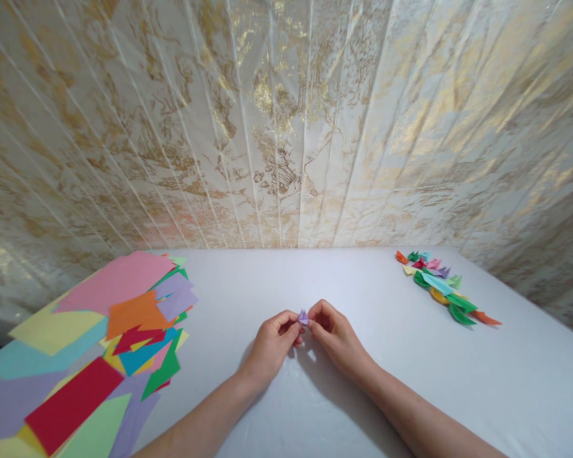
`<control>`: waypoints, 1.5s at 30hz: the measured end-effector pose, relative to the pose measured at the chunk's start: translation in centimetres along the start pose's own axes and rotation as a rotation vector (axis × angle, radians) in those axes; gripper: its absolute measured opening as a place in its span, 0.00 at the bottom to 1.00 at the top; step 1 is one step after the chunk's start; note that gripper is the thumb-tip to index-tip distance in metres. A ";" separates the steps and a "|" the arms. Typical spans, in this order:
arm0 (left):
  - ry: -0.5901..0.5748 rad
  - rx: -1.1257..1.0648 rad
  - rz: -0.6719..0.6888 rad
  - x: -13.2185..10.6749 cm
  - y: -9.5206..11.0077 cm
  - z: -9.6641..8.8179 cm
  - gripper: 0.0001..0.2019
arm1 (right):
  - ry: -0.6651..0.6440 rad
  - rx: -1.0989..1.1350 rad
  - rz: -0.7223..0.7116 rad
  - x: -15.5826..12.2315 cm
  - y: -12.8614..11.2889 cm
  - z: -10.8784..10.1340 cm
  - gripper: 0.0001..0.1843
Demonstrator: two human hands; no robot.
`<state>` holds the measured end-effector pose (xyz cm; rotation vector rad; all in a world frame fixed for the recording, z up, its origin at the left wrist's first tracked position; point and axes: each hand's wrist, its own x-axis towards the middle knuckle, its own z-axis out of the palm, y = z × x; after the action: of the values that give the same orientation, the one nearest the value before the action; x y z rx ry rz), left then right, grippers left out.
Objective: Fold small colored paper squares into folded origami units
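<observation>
A tiny folded piece of lilac paper [303, 316] sits between my two hands over the middle of the white table [277, 273]. My left hand [272, 343] pinches it from the left with curled fingers. My right hand [332, 334] pinches it from the right, its fingertips pressed together on the paper. Both hands hover just above the tabletop, with the forearms reaching in from the bottom edge.
A loose heap of coloured paper sheets [90, 356] covers the left side of the table. A small pile of folded paper pieces [442, 286] in several colours lies at the back right. A gold-patterned cloth backdrop [286, 127] rises behind the table.
</observation>
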<state>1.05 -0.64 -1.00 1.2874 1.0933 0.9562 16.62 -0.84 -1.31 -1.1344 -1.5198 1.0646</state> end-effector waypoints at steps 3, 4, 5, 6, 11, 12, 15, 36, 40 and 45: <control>-0.003 -0.003 -0.003 0.0 -0.1 0.0 0.13 | -0.002 0.009 0.007 0.0 0.1 0.1 0.08; -0.004 -0.007 -0.001 0.0 -0.1 -0.1 0.13 | 0.001 0.007 0.009 0.0 0.1 0.1 0.08; -0.006 -0.011 0.002 0.0 0.0 -0.1 0.13 | 0.005 0.002 0.009 0.0 0.1 0.1 0.08; -0.010 -0.017 0.003 -0.1 0.1 -0.1 0.14 | 0.011 -0.008 0.009 0.0 0.1 0.1 0.08; -0.051 -0.102 -0.047 -0.1 0.9 -0.3 0.21 | 0.039 -0.148 -0.031 -0.2 -0.1 0.2 0.05; -0.057 -0.108 -0.055 -0.1 1.0 -0.3 0.22 | 0.039 -0.181 -0.045 -0.3 -0.2 0.2 0.05; -0.064 -0.070 -0.047 -0.1 1.2 -0.3 0.21 | 0.033 -0.237 -0.072 -0.5 -0.5 0.3 0.05; -0.110 -0.077 -0.026 0.3 0.6 -0.4 0.11 | 0.012 -0.234 -0.044 -0.4 -0.4 0.1 0.04; -0.110 -0.086 -0.034 0.3 0.5 -0.4 0.10 | 0.007 -0.251 -0.053 -0.5 -0.6 0.1 0.04; -0.105 -0.076 -0.035 0.2 0.7 -0.3 0.10 | 0.007 -0.226 -0.043 -0.5 -0.8 0.2 0.04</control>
<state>0.78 -0.35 -0.32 1.2391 0.9862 0.8855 16.35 -1.49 -0.65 -1.2510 -1.6828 0.8749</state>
